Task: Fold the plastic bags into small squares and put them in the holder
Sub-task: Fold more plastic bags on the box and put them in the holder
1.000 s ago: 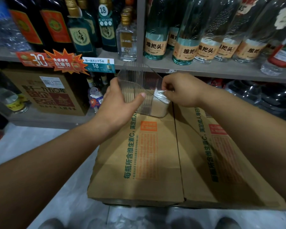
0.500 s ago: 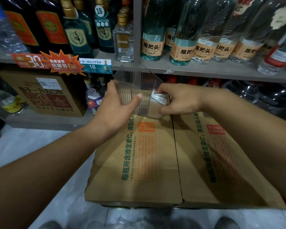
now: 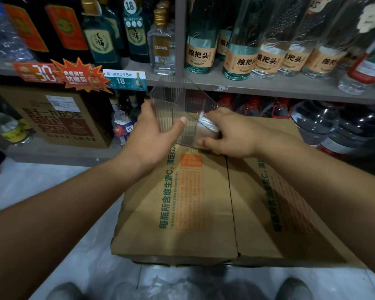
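Step in hand, by my reckoning: insertion. Clear holder point(image 3: 175, 109), tilted, cardboard box point(image 3: 182, 213) under it: left hand point(image 3: 152, 137) grips its ribbed wall, right hand point(image 3: 227, 135) pinches one folded bag point(image 3: 208, 124) at its open side. Next move likely calls for pushing the square fully in, then releasing

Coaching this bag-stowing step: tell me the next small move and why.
Probably push the folded bag down into the clear holder with the right hand: the bag sits only at the holder's open side, pinched in that hand, while the left hand grips the holder over the cardboard box.
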`<state>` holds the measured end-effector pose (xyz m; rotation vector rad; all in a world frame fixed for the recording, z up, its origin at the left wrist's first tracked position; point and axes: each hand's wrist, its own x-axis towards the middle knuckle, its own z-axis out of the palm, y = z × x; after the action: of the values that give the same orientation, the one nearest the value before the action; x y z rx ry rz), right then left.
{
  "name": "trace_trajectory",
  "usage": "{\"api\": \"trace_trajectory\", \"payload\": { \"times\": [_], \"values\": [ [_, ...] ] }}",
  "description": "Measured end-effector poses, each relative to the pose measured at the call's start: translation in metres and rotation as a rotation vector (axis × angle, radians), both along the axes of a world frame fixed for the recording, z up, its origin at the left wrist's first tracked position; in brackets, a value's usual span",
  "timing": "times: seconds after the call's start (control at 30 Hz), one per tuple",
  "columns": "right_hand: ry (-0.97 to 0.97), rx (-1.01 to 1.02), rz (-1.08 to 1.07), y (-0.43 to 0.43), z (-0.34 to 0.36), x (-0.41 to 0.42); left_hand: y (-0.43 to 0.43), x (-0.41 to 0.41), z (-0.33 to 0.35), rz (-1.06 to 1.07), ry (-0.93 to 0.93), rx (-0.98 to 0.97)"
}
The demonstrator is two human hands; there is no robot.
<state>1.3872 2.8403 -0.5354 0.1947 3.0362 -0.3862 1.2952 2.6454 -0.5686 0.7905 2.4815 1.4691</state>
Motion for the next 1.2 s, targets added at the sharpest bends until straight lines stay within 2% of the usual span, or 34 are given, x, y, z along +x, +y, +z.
{"api": "trace_trajectory", "payload": {
  "times": [0.2, 0.3, 0.4, 0.47, 0.53, 0.6, 0.63, 0.77, 0.83, 0.9, 1.0, 1.2],
  "values": [
    [0.169, 0.086, -0.072, -0.011, -0.002, 0.023, -0.013, 0.013, 0.007, 0.048, 0.000, -0.059],
    [0.279, 0.107, -0.127, -0.026, 0.004, 0.046, -0.031, 0.035, 0.016, 0.082, 0.088, -0.106],
    [0.353, 0.024, -0.118, -0.052, 0.008, 0.088, -0.060, 0.070, 0.020, -0.017, 0.203, -0.136],
    [0.292, -0.140, -0.071, -0.072, 0.005, 0.124, -0.082, 0.103, 0.017, -0.170, 0.294, -0.141],
    [0.159, -0.418, -0.032, -0.090, -0.003, 0.162, -0.104, 0.139, 0.009, -0.327, 0.392, -0.183],
    [0.004, -0.682, -0.013, -0.104, -0.018, 0.196, -0.127, 0.172, -0.010, -0.425, 0.345, -0.265],
    [-0.069, -0.723, -0.006, -0.108, -0.030, 0.211, -0.139, 0.185, -0.027, -0.470, 0.293, -0.328],
    [-0.378, -0.524, 0.029, -0.120, -0.111, 0.243, -0.169, 0.210, -0.111, -0.620, 0.022, -0.711],
    [-0.474, -0.449, 0.012, -0.121, -0.164, 0.248, -0.176, 0.206, -0.158, -0.643, -0.095, -0.934],
    [-0.522, -0.427, -0.044, -0.126, -0.211, 0.249, -0.176, 0.203, -0.194, -0.611, -0.179, -1.074],
    [-0.529, -0.456, -0.185, -0.142, -0.265, 0.246, -0.168, 0.212, -0.233, -0.480, -0.269, -1.106],
    [-0.621, -0.392, -0.369, -0.183, -0.321, 0.250, -0.144, 0.242, -0.277, -0.239, -0.284, -1.032]
  ]
}}
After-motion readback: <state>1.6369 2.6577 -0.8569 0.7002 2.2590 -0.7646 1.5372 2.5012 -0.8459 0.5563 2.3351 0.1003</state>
